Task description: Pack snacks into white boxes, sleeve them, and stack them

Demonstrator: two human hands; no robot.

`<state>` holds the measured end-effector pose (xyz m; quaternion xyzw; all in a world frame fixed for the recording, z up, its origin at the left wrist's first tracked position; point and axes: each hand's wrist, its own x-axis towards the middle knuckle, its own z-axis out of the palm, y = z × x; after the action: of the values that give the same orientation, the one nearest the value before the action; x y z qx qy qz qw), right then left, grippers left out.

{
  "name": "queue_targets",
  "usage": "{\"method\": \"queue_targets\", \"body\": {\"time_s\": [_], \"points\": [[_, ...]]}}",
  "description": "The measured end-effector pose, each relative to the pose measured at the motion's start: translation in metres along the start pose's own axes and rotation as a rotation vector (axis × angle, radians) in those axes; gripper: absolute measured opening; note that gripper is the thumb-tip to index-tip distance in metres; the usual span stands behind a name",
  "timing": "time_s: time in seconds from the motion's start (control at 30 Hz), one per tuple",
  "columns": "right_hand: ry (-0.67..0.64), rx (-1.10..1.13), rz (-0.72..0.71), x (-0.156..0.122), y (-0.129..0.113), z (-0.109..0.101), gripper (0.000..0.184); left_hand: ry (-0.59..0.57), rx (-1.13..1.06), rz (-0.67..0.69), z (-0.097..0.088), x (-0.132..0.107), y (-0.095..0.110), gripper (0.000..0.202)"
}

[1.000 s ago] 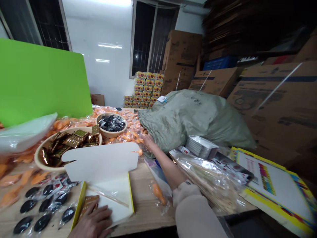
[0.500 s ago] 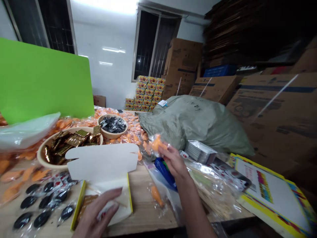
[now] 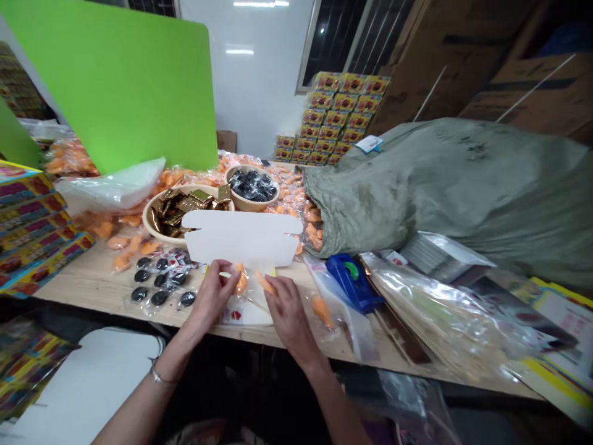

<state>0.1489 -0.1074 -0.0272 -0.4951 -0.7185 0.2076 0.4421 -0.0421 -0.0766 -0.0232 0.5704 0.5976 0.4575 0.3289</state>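
Note:
My left hand [image 3: 214,296] is closed at the fingertips by a small orange plastic piece [image 3: 241,281] in a clear wrapper. Opposite it, my right hand [image 3: 286,306] pinches another orange piece [image 3: 265,283]. Both hands are over an open carton whose white lid [image 3: 243,235] stands up behind them. Inside the carton, white and red packaging [image 3: 236,314] partly shows; my hands cover much of the rest. A wrapped orange piece [image 3: 322,311] lies on the table right of the carton.
Wrapped black discs [image 3: 160,280] lie left of the carton. Behind are a bowl of gold-brown packets [image 3: 155,230] and a bowl of black packets [image 3: 252,185]. To the right are a blue tape dispenser [image 3: 354,284], bagged sticks [image 3: 445,321] and a big grey-green sack [image 3: 445,179].
My right hand has come back from beside the sack to the carton, bringing an orange piece. My left hand has risen to meet it. The view has tilted down.

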Motion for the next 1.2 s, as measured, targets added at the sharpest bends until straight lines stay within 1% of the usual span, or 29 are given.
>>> {"method": "queue_targets", "body": {"time_s": [0.03, 0.1, 0.17, 0.23, 0.27, 0.3, 0.33, 0.37, 0.4, 0.43, 0.47, 0.5, 0.53, 0.57, 0.63, 0.67, 0.7, 0.77, 0.83, 0.87, 0.93, 1.03, 1.07, 1.13, 1.2], "points": [[-0.044, -0.124, -0.051, 0.000, 0.001, 0.005, 0.036, -0.026, 0.168, 0.044, 0.002, 0.003, -0.004, 0.029], [-0.170, -0.349, -0.136, 0.000, 0.006, 0.013, 0.034, -0.121, 0.469, 0.146, 0.014, 0.006, -0.008, 0.017], [-0.281, -0.505, -0.212, -0.002, 0.013, 0.018, 0.029, -0.215, 0.675, 0.223, 0.032, 0.007, -0.007, 0.012], [-0.324, -0.576, -0.265, -0.004, 0.022, 0.023, 0.026, -0.271, 0.762, 0.252, 0.047, 0.007, -0.003, 0.016], [-0.325, -0.589, -0.285, -0.005, 0.026, 0.025, 0.025, -0.280, 0.777, 0.260, 0.051, 0.007, 0.000, 0.016], [-0.315, -0.597, -0.306, -0.006, 0.031, 0.027, 0.026, -0.287, 0.797, 0.272, 0.051, 0.008, 0.002, 0.016], [-0.297, -0.602, -0.329, -0.008, 0.036, 0.027, 0.027, -0.294, 0.816, 0.289, 0.047, 0.009, 0.004, 0.015], [-0.263, -0.609, -0.355, -0.010, 0.042, 0.026, 0.030, -0.290, 0.821, 0.309, 0.037, 0.011, 0.005, 0.014], [-0.215, -0.618, -0.382, -0.013, 0.049, 0.023, 0.033, -0.261, 0.812, 0.327, 0.022, 0.014, 0.005, 0.013], [-0.159, -0.629, -0.412, -0.016, 0.057, 0.017, 0.038, -0.185, 0.790, 0.322, 0.000, 0.017, 0.002, 0.013], [-0.101, -0.637, -0.444, -0.019, 0.066, 0.010, 0.040, -0.075, 0.762, 0.302, -0.026, 0.020, -0.003, 0.014], [-0.058, -0.640, -0.484, -0.021, 0.076, 0.002, 0.041, 0.077, 0.720, 0.255, -0.055, 0.023, -0.011, 0.014], [-0.046, -0.629, -0.544, -0.023, 0.085, -0.007, 0.039, 0.296, 0.702, 0.128, -0.086, 0.027, -0.021, 0.015], [-0.044, -0.614, -0.606, -0.024, 0.093, -0.014, 0.038, 0.428, 0.710, 0.033, -0.117, 0.030, -0.033, 0.021], [-0.038, -0.575, -0.668, -0.025, 0.098, -0.022, 0.038, 0.580, 0.717, -0.139, -0.170, 0.039, -0.060, 0.033], [-0.039, -0.552, -0.665, -0.025, 0.095, -0.022, 0.038, 0.612, 0.711, -0.219, -0.190, 0.044, -0.074, 0.040], [-0.036, -0.530, -0.635, -0.025, 0.089, -0.020, 0.038, 0.606, 0.700, -0.275, -0.205, 0.049, -0.086, 0.043], [-0.029, -0.484, -0.541, -0.023, 0.068, -0.009, 0.038, 0.553, 0.665, -0.331, -0.224, 0.057, -0.108, 0.040], [-0.021, -0.449, -0.454, -0.020, 0.045, 0.003, 0.037, 0.500, 0.617, -0.333, -0.234, 0.063, -0.122, 0.033], [-0.021, -0.434, -0.429, -0.019, 0.035, 0.007, 0.036, 0.492, 0.590, -0.324, -0.238, 0.063, -0.126, 0.032], [-0.036, -0.388, -0.427, -0.017, 0.020, 0.014, 0.031, 0.516, 0.530, -0.298, -0.246, 0.060, -0.131, 0.031], [-0.050, -0.260, -0.449, -0.009, 0.004, 0.022, 0.026, 0.590, 0.417, -0.259, -0.255, 0.046, -0.136, 0.028], [-0.070, -0.216, -0.441, -0.003, -0.003, 0.026, 0.026, 0.614, 0.375, -0.250, -0.257, 0.040, -0.138, 0.029], [-0.167, -0.144, -0.417, 0.015, -0.021, 0.043, 0.031, 0.654, 0.287, -0.240, -0.257, 0.030, -0.141, 0.029], [-0.321, -0.097, -0.421, 0.041, -0.047, 0.071, 0.040, 0.683, 0.198, -0.231, -0.254, 0.023, -0.145, 0.028]]}}
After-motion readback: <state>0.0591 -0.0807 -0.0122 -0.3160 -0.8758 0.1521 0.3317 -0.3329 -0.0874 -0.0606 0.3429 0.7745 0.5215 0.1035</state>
